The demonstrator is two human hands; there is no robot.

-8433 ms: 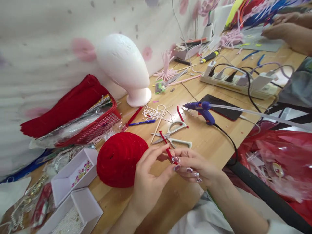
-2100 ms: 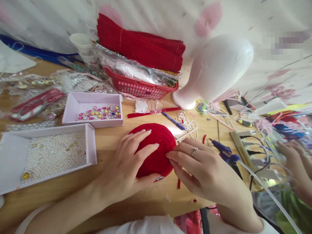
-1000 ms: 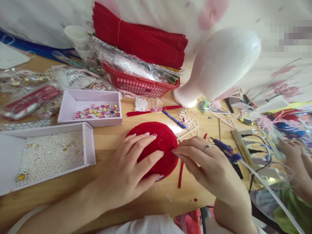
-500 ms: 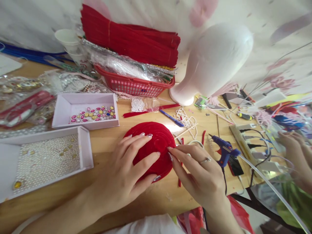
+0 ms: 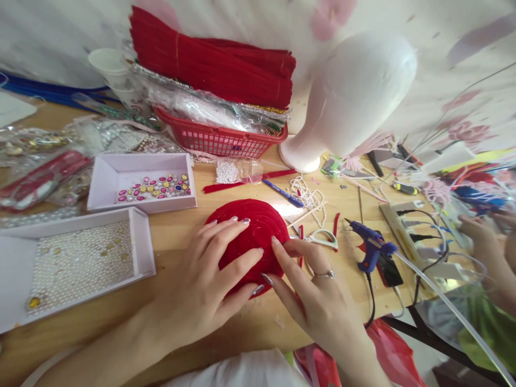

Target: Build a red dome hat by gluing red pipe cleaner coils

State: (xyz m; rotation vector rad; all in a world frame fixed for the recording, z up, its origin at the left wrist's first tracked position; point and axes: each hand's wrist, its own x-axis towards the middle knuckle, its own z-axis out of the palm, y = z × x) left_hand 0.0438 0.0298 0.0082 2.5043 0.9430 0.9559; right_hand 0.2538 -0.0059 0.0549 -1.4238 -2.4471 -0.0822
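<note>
Head view: a red domed form [image 5: 260,223] sits on the wooden table [image 5: 177,317], between the two hands and slightly beyond them; its outline is nearly round, so no long axis stands out, and its ridges run in rings about a centre. Neither hand is clearly the nearer, for both touch it. The left hand [image 5: 205,266] comes in from the left, palm down, its fingers spread and extended over that side, the index tip close to the ringed centre and the thumb at the near edge. The right hand [image 5: 314,287] meets the opposite side with index finger and thumb extended and well parted, the index tip just right of the centre; no object shows in the gap, though whether the folded fingers enclose anything cannot be told. Beyond the right hand lie scissors [image 5: 310,238], partly covered, with a narrow red strip [image 5: 300,248] beside them; farther right stands a blue glue gun [image 5: 373,244].
</note>
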